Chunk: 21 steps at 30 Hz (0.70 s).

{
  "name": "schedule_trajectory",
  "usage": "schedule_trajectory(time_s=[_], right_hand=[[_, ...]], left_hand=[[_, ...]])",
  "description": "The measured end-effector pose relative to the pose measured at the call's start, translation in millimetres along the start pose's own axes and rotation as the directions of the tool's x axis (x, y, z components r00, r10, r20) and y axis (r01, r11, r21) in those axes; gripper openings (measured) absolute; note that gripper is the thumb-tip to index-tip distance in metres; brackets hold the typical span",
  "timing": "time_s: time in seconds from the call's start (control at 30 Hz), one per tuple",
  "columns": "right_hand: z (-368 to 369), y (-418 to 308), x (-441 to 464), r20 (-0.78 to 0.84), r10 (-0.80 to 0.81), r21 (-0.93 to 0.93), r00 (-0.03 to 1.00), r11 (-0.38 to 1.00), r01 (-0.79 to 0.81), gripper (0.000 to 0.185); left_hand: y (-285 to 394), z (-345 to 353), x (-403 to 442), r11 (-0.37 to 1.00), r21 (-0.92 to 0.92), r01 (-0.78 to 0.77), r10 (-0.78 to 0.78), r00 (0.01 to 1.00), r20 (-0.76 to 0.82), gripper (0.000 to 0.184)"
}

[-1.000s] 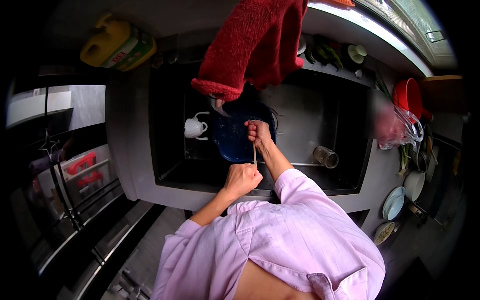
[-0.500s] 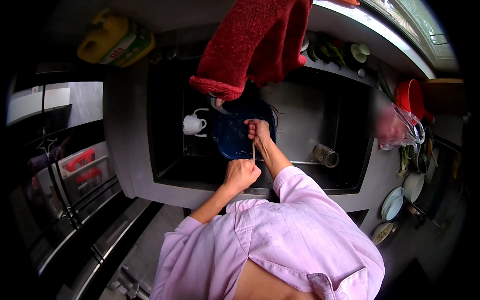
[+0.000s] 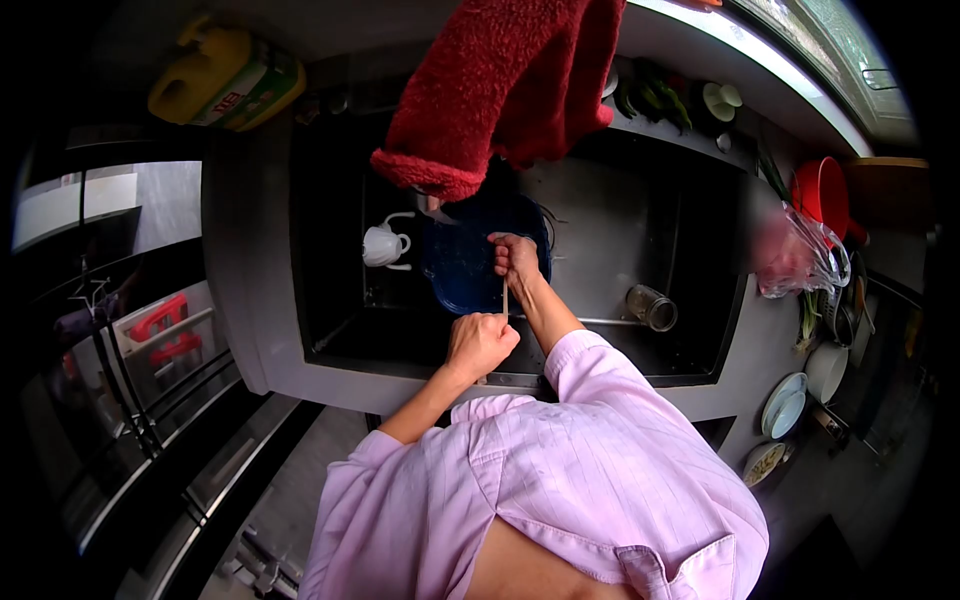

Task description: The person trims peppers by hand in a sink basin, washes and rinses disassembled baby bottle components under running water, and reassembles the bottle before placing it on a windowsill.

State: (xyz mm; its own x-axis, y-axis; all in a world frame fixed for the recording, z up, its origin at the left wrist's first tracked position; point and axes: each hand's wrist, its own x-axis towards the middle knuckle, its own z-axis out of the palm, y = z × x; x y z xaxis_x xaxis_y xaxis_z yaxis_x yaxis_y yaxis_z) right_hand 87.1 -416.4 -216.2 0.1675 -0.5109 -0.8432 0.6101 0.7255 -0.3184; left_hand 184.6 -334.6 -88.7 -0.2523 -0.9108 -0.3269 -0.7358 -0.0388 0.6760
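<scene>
Over the sink, both my hands are closed on one thin, pale tan stick-like piece [image 3: 505, 298]; its exact kind cannot be made out. My left hand [image 3: 481, 345] grips the end nearer my body, near the sink's front edge. Farther in, my right hand [image 3: 516, 258] is wrapped round the other end, above a dark blue basin [image 3: 455, 268]. A white cup-like item with handles [image 3: 381, 245] lies left of the basin. Above the basin hangs a red fluffy cloth [image 3: 495, 100], which hides its far side and most of the faucet [image 3: 434, 208].
A glass jar [image 3: 652, 308] lies in the right part of the sink [image 3: 610, 220]. On the right counter are a plastic bag [image 3: 800, 255], a red bowl [image 3: 822, 195] and stacked dishes [image 3: 784, 405]. A yellow jug [image 3: 228, 80] stands at back left, green peppers [image 3: 655, 100] at back right.
The view has shifted very slightly. Both hands keep their grip on the thin piece, in nearly the same place over the sink.
</scene>
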Motion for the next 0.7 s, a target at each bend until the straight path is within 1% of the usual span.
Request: schedule_trajectory(time_s=[0.13,0.2,0.23,0.27,0.33,0.37,0.4,0.43,0.47,0.5,0.53,0.57,0.6,0.63,0.67,0.7], right_hand=[[-0.1,0.7,0.4,-0.010,0.003,-0.004,1.000,1.000,-0.003,0.010],[-2.5,2.3,1.6,-0.004,0.004,-0.006,1.000,1.000,-0.004,0.009],[-3.7,3.4,3.0,0.002,0.004,-0.008,1.000,1.000,-0.004,0.008],[-3.9,4.7,4.7,0.004,0.003,-0.007,1.000,1.000,-0.003,0.008],[-4.3,7.6,8.9,-0.087,-0.109,-0.202,0.990,0.975,0.089,0.014],[-4.4,5.4,12.7,-0.083,-0.113,-0.203,0.990,0.975,0.094,0.014],[-4.5,0.6,17.2,-0.106,-0.258,-0.414,0.960,0.889,0.194,0.015],[-7.5,0.2,21.8,-0.096,-0.398,-0.606,0.912,0.750,0.264,0.016],[-11.1,2.1,24.2,-0.092,-0.399,-0.606,0.912,0.749,0.267,0.016],[-18.2,5.5,31.8,0.212,-0.510,-0.879,0.834,0.274,0.391,0.014],[-11.7,-1.8,25.7,0.521,-0.437,-0.853,0.733,-0.289,0.434,0.014],[-8.1,-9.5,17.9,0.412,-0.166,-0.855,0.896,-0.410,0.318,0.021],[-1.8,-16.2,5.2,0.418,-0.175,-0.852,0.891,-0.416,0.318,0.021],[5.2,-23.4,-6.0,0.490,-0.223,-0.830,0.843,-0.415,0.373,0.023],[11.5,-31.9,-16.2,0.554,-0.263,-0.804,0.790,-0.416,0.426,0.027],[27.8,-50.8,-36.7,0.584,-0.291,-0.793,0.758,-0.406,0.455,0.032]], left_hand=[[2.1,-1.6,-0.3,1.000,0.000,0.011,-0.011,1.000,0.003,0.024],[4.5,-4.3,0.4,0.998,0.026,0.051,-0.052,0.997,0.054,0.021],[2.7,-3.2,1.0,0.998,0.027,0.050,-0.051,0.997,0.053,0.021],[-1.2,-0.8,1.9,0.996,0.018,0.083,-0.084,0.996,0.019,0.022],[-10.2,-2.8,9.0,0.989,0.003,0.149,-0.149,0.988,-0.026,0.023],[-17.9,-7.7,15.5,0.978,-0.026,0.207,-0.206,0.978,0.015,0.023],[-24.2,-12.9,23.4,0.963,-0.053,0.266,-0.263,0.963,0.057,0.024],[-35.1,-9.6,31.9,0.954,0.009,0.300,-0.301,0.954,0.012,0.024],[-48.2,-4.4,40.7,0.939,0.069,0.337,-0.335,0.942,-0.036,0.023],[-58.2,-3.6,49.4,0.916,0.127,0.380,-0.381,0.924,-0.020,0.023],[-70.5,0.8,58.5,0.889,0.123,0.440,-0.443,0.896,-0.001,0.022],[-79.5,8.3,63.5,0.859,0.170,0.483,-0.490,0.872,0.003,0.021],[-83.7,10.7,67.9,0.825,0.217,0.521,-0.534,0.845,0.002,0.020],[-86.8,9.6,72.0,0.831,0.212,0.514,-0.524,0.852,-0.010,0.020],[-90.2,9.4,71.5,0.821,0.219,0.527,-0.547,0.836,0.037,0.019],[-91.1,10.4,68.5,0.809,0.227,0.542,-0.572,0.816,0.088,0.019]])
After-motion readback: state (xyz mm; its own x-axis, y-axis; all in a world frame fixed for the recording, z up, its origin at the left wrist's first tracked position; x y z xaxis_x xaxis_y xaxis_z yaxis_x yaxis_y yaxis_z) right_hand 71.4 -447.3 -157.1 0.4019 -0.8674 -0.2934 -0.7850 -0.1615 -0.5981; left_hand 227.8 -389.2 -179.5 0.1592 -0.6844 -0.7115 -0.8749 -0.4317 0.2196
